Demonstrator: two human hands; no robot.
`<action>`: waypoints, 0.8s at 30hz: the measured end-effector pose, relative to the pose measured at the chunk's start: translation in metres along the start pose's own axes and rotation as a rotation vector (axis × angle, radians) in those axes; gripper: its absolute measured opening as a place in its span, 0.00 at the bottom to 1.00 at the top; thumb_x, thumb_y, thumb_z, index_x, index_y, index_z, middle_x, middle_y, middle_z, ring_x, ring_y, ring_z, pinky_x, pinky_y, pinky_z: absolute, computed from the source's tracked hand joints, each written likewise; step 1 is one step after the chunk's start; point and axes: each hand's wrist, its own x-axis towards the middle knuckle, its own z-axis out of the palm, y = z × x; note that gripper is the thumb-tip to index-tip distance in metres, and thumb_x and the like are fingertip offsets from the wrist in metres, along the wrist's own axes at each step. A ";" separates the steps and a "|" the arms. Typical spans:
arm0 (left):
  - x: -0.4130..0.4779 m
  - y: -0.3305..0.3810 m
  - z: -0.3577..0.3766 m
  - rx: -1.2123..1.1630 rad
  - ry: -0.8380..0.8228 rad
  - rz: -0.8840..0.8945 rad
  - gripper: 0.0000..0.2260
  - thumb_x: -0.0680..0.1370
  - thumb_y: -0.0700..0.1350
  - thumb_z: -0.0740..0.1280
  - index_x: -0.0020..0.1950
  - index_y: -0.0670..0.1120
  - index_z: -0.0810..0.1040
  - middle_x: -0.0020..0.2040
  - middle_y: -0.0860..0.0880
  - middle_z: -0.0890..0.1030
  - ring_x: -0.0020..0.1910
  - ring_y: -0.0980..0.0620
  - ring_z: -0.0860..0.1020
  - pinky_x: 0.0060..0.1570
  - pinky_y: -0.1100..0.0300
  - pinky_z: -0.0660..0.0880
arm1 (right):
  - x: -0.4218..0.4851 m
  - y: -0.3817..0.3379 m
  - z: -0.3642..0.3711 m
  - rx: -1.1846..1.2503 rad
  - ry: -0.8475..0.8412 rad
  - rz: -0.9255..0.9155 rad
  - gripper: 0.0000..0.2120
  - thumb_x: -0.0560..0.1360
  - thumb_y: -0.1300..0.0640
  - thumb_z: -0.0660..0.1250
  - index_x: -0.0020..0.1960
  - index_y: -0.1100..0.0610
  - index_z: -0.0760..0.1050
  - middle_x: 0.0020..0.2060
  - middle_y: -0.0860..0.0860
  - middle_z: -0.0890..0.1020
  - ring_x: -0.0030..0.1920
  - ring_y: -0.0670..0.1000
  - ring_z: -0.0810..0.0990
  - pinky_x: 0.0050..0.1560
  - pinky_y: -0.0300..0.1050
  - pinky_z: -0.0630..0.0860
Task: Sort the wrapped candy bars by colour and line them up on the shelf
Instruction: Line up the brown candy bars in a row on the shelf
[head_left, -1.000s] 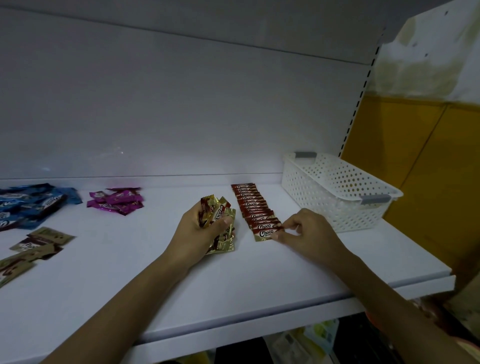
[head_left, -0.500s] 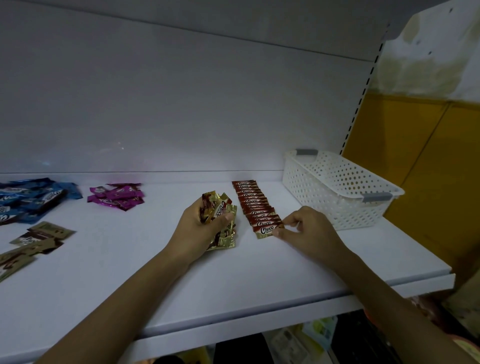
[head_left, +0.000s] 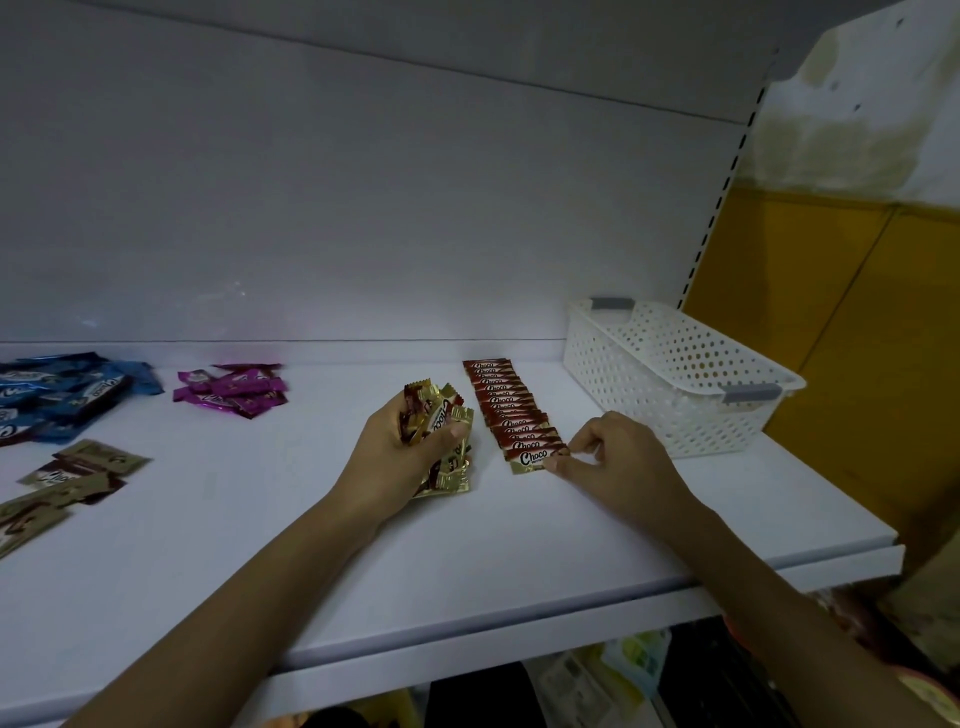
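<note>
A row of several red-and-gold candy bars (head_left: 506, 410) runs front to back on the white shelf (head_left: 467, 545), each overlapping the one behind. My right hand (head_left: 610, 460) pinches the right end of the nearest bar (head_left: 532, 458) in that row. My left hand (head_left: 400, 449) grips a bunch of red-and-gold bars (head_left: 436, 415), held upright just left of the row. More of them lie under that hand on the shelf.
A white perforated basket (head_left: 670, 374) stands at the right, close behind my right hand. Pink bars (head_left: 234, 388) lie at the back, blue bars (head_left: 62, 395) at far left, olive-brown bars (head_left: 62, 480) at front left. The shelf's front edge runs below my forearms.
Both hands have stayed in place; the right fingers have kept nudging the nearest bar of the row. The view has shifted slightly.
</note>
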 end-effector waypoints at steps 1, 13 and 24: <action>0.000 0.000 0.000 -0.002 0.001 0.001 0.09 0.74 0.41 0.71 0.54 0.49 0.78 0.46 0.49 0.85 0.44 0.48 0.84 0.42 0.57 0.81 | 0.000 -0.001 0.000 -0.004 -0.005 0.001 0.18 0.67 0.43 0.74 0.44 0.57 0.78 0.39 0.47 0.77 0.36 0.42 0.72 0.34 0.30 0.61; -0.002 0.005 -0.005 -0.069 -0.014 0.012 0.11 0.73 0.46 0.70 0.54 0.45 0.79 0.46 0.44 0.84 0.44 0.48 0.83 0.42 0.55 0.80 | -0.014 -0.093 0.015 0.753 -0.242 0.108 0.16 0.66 0.53 0.78 0.51 0.52 0.77 0.38 0.50 0.82 0.39 0.46 0.82 0.41 0.39 0.77; -0.002 0.007 -0.003 -0.051 -0.034 0.047 0.07 0.76 0.39 0.69 0.53 0.45 0.78 0.36 0.54 0.83 0.32 0.59 0.80 0.31 0.68 0.74 | -0.004 -0.093 0.015 0.996 -0.134 0.176 0.05 0.72 0.60 0.72 0.48 0.56 0.80 0.38 0.50 0.82 0.29 0.37 0.76 0.29 0.29 0.69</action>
